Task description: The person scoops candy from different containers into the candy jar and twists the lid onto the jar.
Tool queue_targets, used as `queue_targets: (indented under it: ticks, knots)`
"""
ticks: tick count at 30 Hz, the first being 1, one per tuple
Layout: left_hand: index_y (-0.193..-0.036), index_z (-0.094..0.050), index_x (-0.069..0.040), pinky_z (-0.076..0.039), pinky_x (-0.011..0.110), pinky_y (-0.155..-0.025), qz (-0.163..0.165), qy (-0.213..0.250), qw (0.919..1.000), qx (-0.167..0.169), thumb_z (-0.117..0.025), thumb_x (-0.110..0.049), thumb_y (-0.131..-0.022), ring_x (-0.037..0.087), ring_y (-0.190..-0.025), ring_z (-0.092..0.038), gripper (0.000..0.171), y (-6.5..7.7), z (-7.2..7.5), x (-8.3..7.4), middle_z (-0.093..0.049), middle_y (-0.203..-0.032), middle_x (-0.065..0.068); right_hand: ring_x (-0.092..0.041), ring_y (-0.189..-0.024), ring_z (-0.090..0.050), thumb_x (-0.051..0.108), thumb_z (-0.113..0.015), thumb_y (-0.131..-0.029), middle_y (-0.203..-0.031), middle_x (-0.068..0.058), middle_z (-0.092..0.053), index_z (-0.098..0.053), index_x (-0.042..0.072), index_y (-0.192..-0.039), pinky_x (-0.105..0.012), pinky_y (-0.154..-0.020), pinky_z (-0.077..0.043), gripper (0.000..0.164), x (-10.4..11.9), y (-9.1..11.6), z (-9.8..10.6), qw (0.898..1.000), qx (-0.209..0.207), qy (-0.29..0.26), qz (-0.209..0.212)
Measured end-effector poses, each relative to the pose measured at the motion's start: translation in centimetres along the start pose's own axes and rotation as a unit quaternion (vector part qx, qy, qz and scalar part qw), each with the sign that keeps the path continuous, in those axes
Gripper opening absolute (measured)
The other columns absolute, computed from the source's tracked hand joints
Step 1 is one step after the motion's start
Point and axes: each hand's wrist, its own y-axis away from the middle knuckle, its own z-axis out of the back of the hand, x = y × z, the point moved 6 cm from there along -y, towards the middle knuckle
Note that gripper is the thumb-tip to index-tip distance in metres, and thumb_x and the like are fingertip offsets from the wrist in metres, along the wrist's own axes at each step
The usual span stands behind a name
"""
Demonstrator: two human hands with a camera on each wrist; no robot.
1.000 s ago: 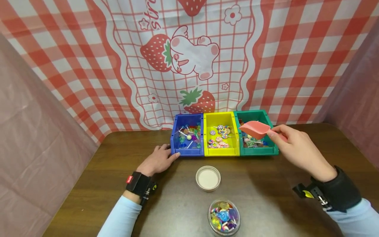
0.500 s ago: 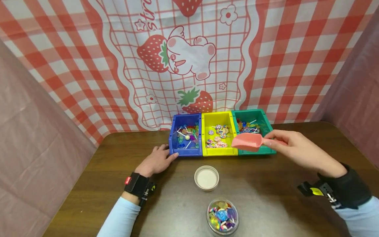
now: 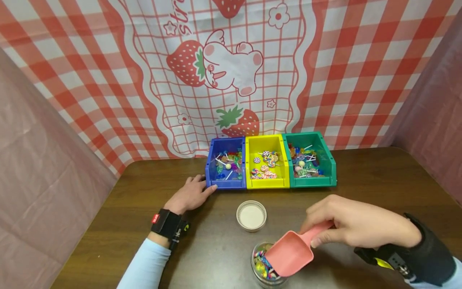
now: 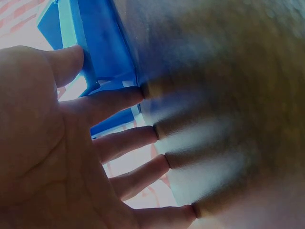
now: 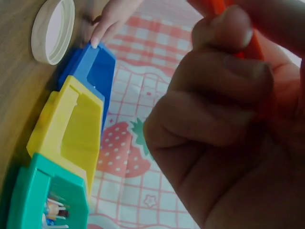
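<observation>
My right hand [image 3: 346, 222] grips a pink scoop [image 3: 290, 255] by its handle. The scoop slants down over the clear jar [image 3: 255, 273] of colourful candy charms and hides the jar's right part; nothing shows in its bowl. In the right wrist view, curled fingers [image 5: 214, 95] wrap the handle. At the blue bin [image 3: 226, 184], my left hand [image 3: 189, 194] has its thumb against the front corner. The left wrist view shows the other fingers [image 4: 128, 143] spread and fairly straight, tips on the table by the bin [image 4: 102, 43].
A yellow bin [image 3: 268, 184] and a green bin [image 3: 313, 181] adjoin the blue one in a row, all with small candy charms inside. A pale round lid [image 3: 251, 216] lies between bins and jar. A checked strawberry cloth [image 3: 231, 72] hangs behind the brown table [image 3: 209, 241].
My right hand has brought the scoop from over the green bin toward me, down to the jar, turning it to slant over the jar's mouth. The left hand has stayed at the blue bin.
</observation>
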Motion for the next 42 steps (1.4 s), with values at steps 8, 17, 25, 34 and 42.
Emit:
queue_targets:
  ticks: [8,17,25,34,42]
  knots:
    - [-0.141,-0.058,-0.009,-0.035,0.057,-0.108,0.002,-0.002,1.0000,0.004,-0.040,-0.058,-0.102,0.038,-0.140,-0.031,0.065,0.0,0.1,0.0,-0.037,-0.155,0.016,0.006,-0.070,-0.045,0.026,-0.072,-0.091,-0.077,0.019,-0.049,-0.072,0.035,-0.113,-0.013,-0.057,-0.041,0.023,0.3,0.0,0.2,0.999,-0.020,0.033,-0.015]
    - [-0.140,-0.059,-0.009,-0.035,0.056,-0.108,0.003,-0.005,1.0000,0.003,-0.040,-0.059,-0.102,0.037,-0.140,-0.032,0.065,0.0,0.2,0.0,-0.037,-0.155,0.016,0.006,-0.073,-0.046,0.021,-0.073,-0.091,-0.078,0.014,-0.048,-0.073,0.029,-0.118,-0.011,-0.057,-0.041,0.028,0.9,-0.3,-0.4,0.999,-0.028,0.011,0.020]
    - [-0.140,-0.059,-0.009,-0.036,0.056,-0.107,0.003,-0.005,1.0000,0.002,-0.040,-0.058,-0.102,0.037,-0.139,-0.032,0.065,0.0,0.3,0.0,-0.037,-0.155,0.016,0.008,-0.071,-0.044,0.021,-0.072,-0.091,-0.078,0.017,-0.046,-0.074,0.030,-0.116,-0.006,-0.057,-0.038,0.027,1.3,-0.6,-0.6,0.998,-0.043,0.043,0.015]
    - [-0.140,-0.059,-0.009,-0.036,0.056,-0.107,0.003,-0.005,1.0000,0.001,-0.040,-0.058,-0.102,0.037,-0.139,-0.032,0.064,0.1,0.1,0.1,-0.037,-0.155,0.016,0.005,-0.076,-0.049,0.017,-0.072,-0.090,-0.084,0.014,-0.048,-0.074,0.030,-0.114,-0.007,-0.061,-0.040,0.027,1.7,-0.4,0.1,0.997,-0.053,0.044,0.046]
    - [-0.140,-0.059,-0.010,-0.036,0.056,-0.107,0.000,0.001,1.0000,0.001,-0.041,-0.058,-0.102,0.036,-0.139,-0.032,0.064,0.2,0.1,0.0,-0.037,-0.155,0.015,0.003,-0.084,-0.055,0.013,-0.068,-0.094,-0.093,0.016,-0.055,-0.072,0.030,-0.110,-0.011,-0.069,-0.045,0.024,3.0,-1.4,0.9,0.998,-0.007,0.036,0.060]
